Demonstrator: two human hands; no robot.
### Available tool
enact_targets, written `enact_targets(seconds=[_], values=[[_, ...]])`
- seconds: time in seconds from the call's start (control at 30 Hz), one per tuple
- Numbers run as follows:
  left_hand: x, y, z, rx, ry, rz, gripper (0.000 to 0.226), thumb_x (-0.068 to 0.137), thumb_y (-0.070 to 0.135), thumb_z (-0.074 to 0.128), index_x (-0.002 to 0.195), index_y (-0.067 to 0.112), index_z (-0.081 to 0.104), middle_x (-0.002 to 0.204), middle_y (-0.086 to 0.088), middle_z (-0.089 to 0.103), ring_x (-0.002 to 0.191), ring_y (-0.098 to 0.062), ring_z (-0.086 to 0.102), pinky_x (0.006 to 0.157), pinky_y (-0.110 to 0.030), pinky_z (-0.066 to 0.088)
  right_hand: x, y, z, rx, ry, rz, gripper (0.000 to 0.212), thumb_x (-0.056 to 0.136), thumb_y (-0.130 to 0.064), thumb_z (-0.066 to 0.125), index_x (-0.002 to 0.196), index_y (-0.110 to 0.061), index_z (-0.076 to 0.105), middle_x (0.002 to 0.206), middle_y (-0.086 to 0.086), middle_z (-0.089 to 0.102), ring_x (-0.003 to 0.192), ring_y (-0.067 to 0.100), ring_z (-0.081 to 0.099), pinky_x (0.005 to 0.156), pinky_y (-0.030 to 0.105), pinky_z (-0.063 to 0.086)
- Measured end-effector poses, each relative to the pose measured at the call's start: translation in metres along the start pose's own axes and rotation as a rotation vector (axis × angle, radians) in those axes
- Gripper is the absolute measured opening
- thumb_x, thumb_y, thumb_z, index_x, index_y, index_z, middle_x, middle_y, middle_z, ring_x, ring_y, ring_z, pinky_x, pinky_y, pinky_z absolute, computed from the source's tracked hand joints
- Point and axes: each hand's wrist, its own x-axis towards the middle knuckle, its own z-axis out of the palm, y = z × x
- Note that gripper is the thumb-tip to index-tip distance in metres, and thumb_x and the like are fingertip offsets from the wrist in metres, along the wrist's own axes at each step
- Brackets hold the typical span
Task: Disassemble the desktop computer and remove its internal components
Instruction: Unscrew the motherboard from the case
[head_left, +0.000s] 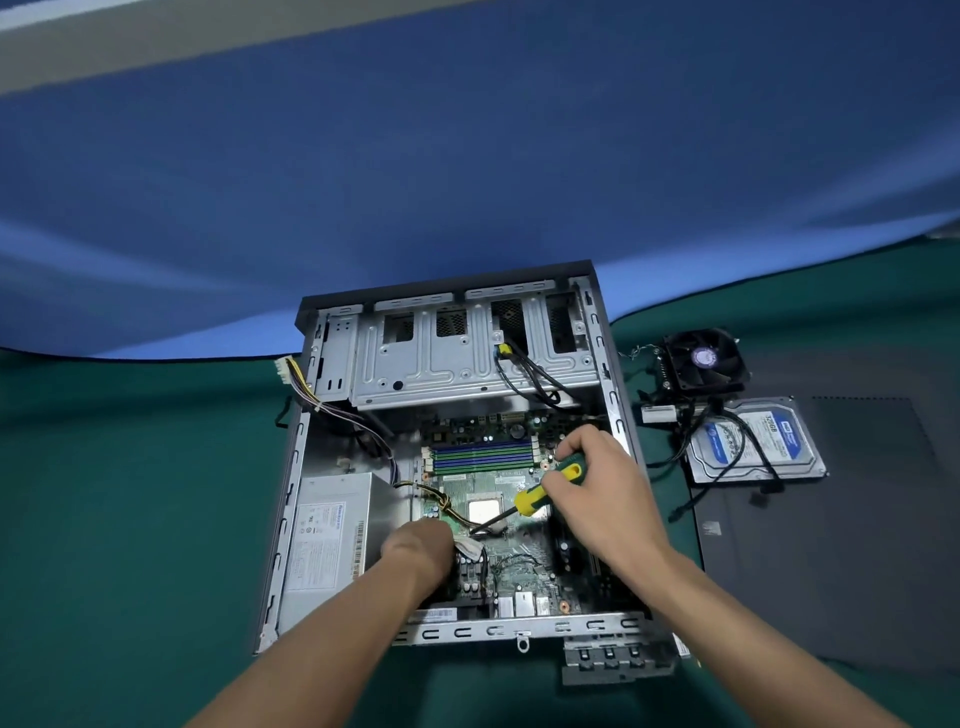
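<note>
Inside the metal computer case (615, 364), the right hand (597, 483) grips a green-yellow screwdriver (545, 486) and the left hand (421, 545) pinches a white plug (470, 548) near the wall.

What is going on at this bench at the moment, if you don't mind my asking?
A person is taking apart a desktop computer case lying open on the green mat. The right hand holds a green-and-yellow screwdriver, its tip down at the motherboard near the bare processor. The left hand reaches in beside the power supply. A cooler fan and a hard drive already lie outside, to the right.
</note>
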Motion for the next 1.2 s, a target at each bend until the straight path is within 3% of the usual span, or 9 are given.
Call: enact_targets(seconds=[0.3,0.53,0.83,1.2], values=[[0.0053,0.0041,0.0018,-0.11,-0.003,-0.125,0.032,0.096,0.002,0.041,0.124,0.008,0.055,0.127,-0.006,0.059,0.116,-0.02,0.057,0.088,-0.028,0.047,0.001,0.0023,0.0014,-0.024,-0.008,-0.004,0.013,0.085,-0.028,0.059,0.091,-0.027,0.047,0.093,-0.014,0.048,0.056,0.004,0.046,0.051,0.016,0.034],[0.005,0.0056,0.0019,-0.12,0.017,-0.143,0.031,0.096,0.0,0.041,0.122,0.007,0.055,0.126,-0.006,0.06,0.115,-0.019,0.058,0.087,-0.028,0.048,0.0007,0.0031,0.0038,-0.053,-0.019,0.01,0.014,0.085,-0.029,0.058,0.092,-0.029,0.045,0.096,-0.014,0.047,0.05,0.004,0.045,0.048,0.021,0.032],[0.0053,0.0055,0.0011,-0.166,0.023,-0.15,0.03,0.093,-0.002,0.045,0.118,0.007,0.059,0.122,-0.006,0.062,0.112,-0.019,0.06,0.085,-0.028,0.048,-0.0014,0.0022,0.0057,-0.142,-0.034,0.007,0.015,0.086,-0.031,0.057,0.094,-0.03,0.044,0.096,-0.014,0.044,0.05,0.003,0.043,0.046,0.016,0.023],[0.0049,0.0068,-0.0014,-0.245,0.024,-0.187,0.027,0.093,0.004,0.047,0.116,0.008,0.06,0.121,-0.006,0.063,0.11,-0.021,0.06,0.086,-0.03,0.05,-0.0038,-0.0001,0.0052,-0.219,-0.067,-0.011,0.021,0.085,-0.032,0.059,0.098,-0.029,0.044,0.1,-0.013,0.045,0.054,0.002,0.044,0.047,0.016,0.026]])
